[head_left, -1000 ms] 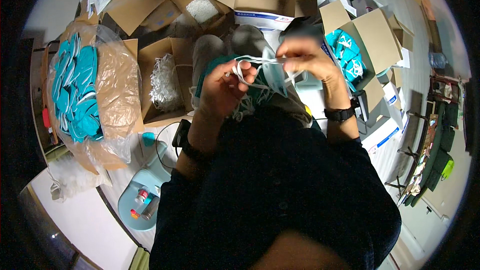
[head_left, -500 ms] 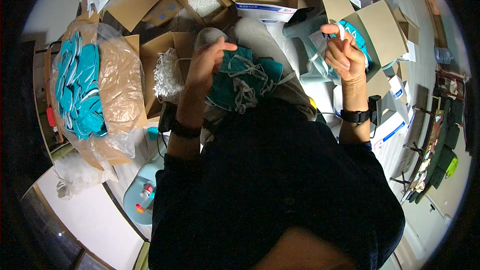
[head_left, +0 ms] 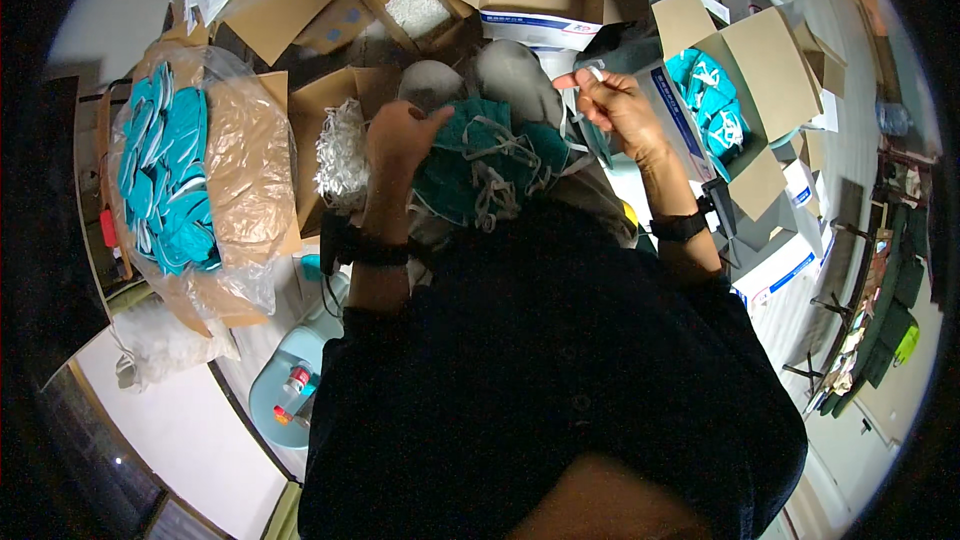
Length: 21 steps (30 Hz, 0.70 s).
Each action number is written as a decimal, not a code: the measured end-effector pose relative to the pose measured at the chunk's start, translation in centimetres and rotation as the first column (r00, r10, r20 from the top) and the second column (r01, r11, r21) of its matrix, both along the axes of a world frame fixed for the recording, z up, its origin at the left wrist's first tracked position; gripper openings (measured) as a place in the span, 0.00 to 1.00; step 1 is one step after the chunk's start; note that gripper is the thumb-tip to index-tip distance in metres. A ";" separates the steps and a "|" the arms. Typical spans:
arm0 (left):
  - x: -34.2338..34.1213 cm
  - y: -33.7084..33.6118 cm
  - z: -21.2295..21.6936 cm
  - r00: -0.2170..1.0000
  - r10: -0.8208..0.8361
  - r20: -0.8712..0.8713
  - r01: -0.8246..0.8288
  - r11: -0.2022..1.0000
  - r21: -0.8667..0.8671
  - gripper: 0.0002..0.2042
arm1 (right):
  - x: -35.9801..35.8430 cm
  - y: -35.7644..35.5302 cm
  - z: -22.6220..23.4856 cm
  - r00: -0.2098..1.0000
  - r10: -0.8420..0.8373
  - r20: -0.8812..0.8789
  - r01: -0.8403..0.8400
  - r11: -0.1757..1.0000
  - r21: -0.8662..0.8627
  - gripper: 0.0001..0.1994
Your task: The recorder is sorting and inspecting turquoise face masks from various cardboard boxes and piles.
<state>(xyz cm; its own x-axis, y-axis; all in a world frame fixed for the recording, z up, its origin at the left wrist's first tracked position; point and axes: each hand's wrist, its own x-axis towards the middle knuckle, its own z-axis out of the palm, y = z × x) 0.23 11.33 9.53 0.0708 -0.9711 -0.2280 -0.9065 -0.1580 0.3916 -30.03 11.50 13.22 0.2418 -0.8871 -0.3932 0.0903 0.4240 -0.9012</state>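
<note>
Masks of teal fabric with white straps [head_left: 452, 180] lay heaped across the person's lap, between the two forearms. Left hand [head_left: 395, 138] hung at the left edge of this heap, its fingers curled and one digit pointing across toward the fabric; whether it grasped anything could not be told. Right hand [head_left: 622, 112], raised beyond the heap's right side, had its fingertips pinched on a white strap [head_left: 567, 103], with a pale piece, partly hidden, just below the fingers. Near the left hand stood a carton [head_left: 308, 112] holding a tangle of white straps [head_left: 341, 155]. Farther left, stacked teal mask pieces [head_left: 178, 205] rested on clear plastic sheeting [head_left: 255, 185]. Beside the right hand, an open carton [head_left: 765, 60] held more teal masks [head_left: 712, 110]. At lower left, a bottle [head_left: 297, 380] lay on a light-blue stool [head_left: 266, 395].
</note>
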 end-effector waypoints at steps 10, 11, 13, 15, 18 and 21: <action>-1.3 0.8 4.6 0.913 -0.048 -0.406 -0.036 0.980 -0.196 0.10 | 2.1 -1.4 -1.4 0.986 -0.048 -0.163 0.005 0.966 -0.257 0.15; -1.6 0.7 4.9 0.894 -0.092 -0.439 -0.011 0.974 -0.226 0.09 | 2.2 -1.5 -1.1 0.983 -0.039 -0.178 -0.018 0.951 -0.310 0.16; -2.0 0.4 5.1 0.850 -0.178 -0.496 0.033 0.957 -0.288 0.08 | 2.5 -1.5 -0.5 0.976 0.044 -0.211 -0.114 0.936 -0.332 0.15; -2.4 -0.2 4.8 0.751 -0.182 -0.635 0.016 0.966 -0.258 0.07 | 2.8 -1.4 0.0 0.964 0.130 -0.232 -0.205 0.918 -0.338 0.14; -3.6 -0.6 6.5 0.693 -0.100 -0.714 -0.131 0.956 -0.261 0.10 | 3.5 -0.5 3.1 0.930 -0.096 -0.354 -0.136 0.806 -0.576 0.08; -5.5 -0.8 7.5 0.588 -0.070 -0.806 -0.238 0.937 -0.254 0.14 | 3.5 -0.6 5.8 0.838 -0.366 -0.406 -0.102 0.624 -0.774 0.06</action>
